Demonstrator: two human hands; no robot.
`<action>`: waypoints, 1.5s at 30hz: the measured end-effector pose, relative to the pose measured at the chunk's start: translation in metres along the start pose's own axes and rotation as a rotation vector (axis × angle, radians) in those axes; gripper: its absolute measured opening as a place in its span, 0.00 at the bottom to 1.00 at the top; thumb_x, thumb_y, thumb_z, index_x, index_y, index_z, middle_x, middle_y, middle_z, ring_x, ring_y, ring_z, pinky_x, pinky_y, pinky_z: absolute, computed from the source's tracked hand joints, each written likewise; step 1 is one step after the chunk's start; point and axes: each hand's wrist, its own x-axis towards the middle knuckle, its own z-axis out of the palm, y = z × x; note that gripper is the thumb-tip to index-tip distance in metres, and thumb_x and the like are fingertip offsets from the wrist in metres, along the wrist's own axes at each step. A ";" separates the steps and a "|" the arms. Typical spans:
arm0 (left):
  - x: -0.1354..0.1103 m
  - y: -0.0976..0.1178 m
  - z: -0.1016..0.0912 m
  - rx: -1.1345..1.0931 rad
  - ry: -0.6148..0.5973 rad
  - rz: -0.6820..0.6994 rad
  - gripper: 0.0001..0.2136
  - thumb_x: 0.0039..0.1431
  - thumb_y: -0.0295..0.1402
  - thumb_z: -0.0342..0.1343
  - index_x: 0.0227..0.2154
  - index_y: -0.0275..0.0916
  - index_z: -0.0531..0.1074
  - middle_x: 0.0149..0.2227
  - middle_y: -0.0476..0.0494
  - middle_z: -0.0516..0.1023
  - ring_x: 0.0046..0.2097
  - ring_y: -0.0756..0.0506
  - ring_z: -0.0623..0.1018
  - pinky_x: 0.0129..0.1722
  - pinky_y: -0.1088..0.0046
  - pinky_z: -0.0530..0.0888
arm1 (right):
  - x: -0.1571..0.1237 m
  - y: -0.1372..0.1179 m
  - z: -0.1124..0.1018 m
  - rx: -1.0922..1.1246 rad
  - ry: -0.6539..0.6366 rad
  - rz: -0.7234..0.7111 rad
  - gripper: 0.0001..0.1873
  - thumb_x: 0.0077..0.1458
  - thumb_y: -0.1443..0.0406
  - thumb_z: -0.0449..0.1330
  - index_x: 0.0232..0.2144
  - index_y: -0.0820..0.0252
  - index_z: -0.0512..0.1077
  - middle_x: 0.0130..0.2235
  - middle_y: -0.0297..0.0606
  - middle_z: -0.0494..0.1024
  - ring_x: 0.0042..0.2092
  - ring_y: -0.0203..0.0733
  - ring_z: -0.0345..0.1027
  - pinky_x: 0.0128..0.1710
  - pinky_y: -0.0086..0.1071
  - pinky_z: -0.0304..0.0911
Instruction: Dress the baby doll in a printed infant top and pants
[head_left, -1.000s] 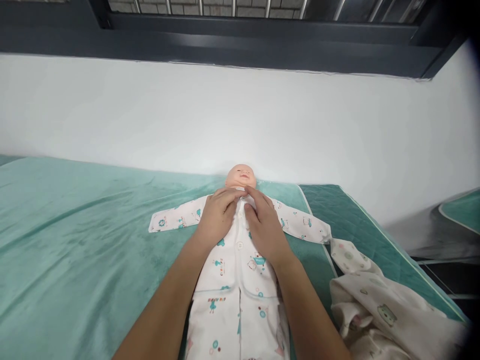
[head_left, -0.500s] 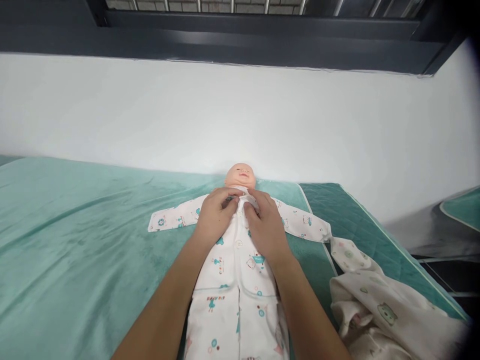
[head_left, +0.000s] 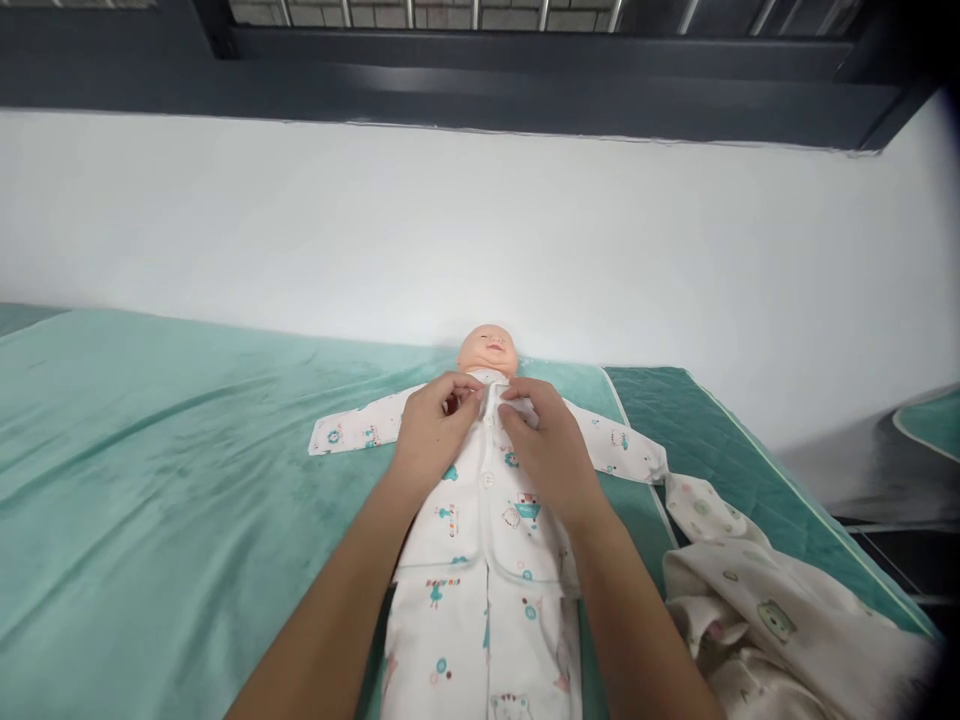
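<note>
A baby doll (head_left: 488,349) lies on its back on a teal blanket (head_left: 165,480), dressed in a white printed romper (head_left: 480,560) with its sleeves spread out. My left hand (head_left: 433,428) pinches the left edge of the romper's front opening just below the doll's chin. On the other side of the opening, my right hand (head_left: 546,445) has its fingers curled on the right edge of the cloth. Both hands meet at the chest, over the button line.
A second crumpled white printed garment (head_left: 765,620) lies at the right on a darker green quilted mat (head_left: 720,450). A white wall (head_left: 480,230) rises right behind the doll's head, with a dark window frame (head_left: 480,80) above it.
My fingers have gone from lying flat on the doll's chest to pinching the romper's front edges near the collar. The view has shifted slightly.
</note>
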 end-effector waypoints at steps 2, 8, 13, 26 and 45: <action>-0.008 0.000 -0.002 -0.006 -0.031 -0.024 0.06 0.58 0.35 0.55 0.33 0.42 0.76 0.27 0.53 0.73 0.29 0.51 0.69 0.30 0.75 0.65 | 0.000 -0.002 -0.002 0.026 -0.026 0.018 0.05 0.57 0.64 0.54 0.33 0.53 0.70 0.52 0.36 0.73 0.55 0.44 0.65 0.55 0.40 0.60; -0.032 -0.004 -0.010 -0.001 -0.075 0.015 0.06 0.60 0.35 0.54 0.33 0.41 0.75 0.27 0.53 0.66 0.30 0.51 0.65 0.31 0.75 0.63 | -0.010 -0.003 0.000 0.096 -0.045 0.042 0.03 0.54 0.63 0.58 0.32 0.54 0.70 0.55 0.36 0.72 0.58 0.46 0.63 0.61 0.44 0.53; -0.034 -0.002 -0.012 0.022 -0.114 0.067 0.08 0.60 0.36 0.55 0.38 0.43 0.78 0.28 0.52 0.64 0.31 0.51 0.66 0.32 0.74 0.63 | -0.031 0.002 0.005 0.162 0.060 0.029 0.05 0.56 0.62 0.58 0.37 0.53 0.70 0.58 0.35 0.71 0.60 0.44 0.62 0.62 0.43 0.54; -0.031 -0.010 -0.011 -0.076 -0.125 0.083 0.10 0.62 0.36 0.56 0.42 0.47 0.80 0.30 0.50 0.68 0.33 0.51 0.68 0.34 0.73 0.65 | -0.036 0.008 0.007 0.135 0.092 -0.052 0.05 0.57 0.65 0.59 0.38 0.51 0.72 0.55 0.33 0.72 0.58 0.43 0.64 0.60 0.43 0.58; -0.031 -0.007 -0.010 -0.083 -0.125 0.024 0.10 0.61 0.37 0.56 0.42 0.46 0.80 0.30 0.51 0.65 0.33 0.51 0.66 0.34 0.73 0.63 | -0.036 0.002 0.007 0.056 0.149 -0.121 0.07 0.57 0.66 0.60 0.33 0.53 0.79 0.50 0.37 0.77 0.54 0.44 0.68 0.57 0.42 0.63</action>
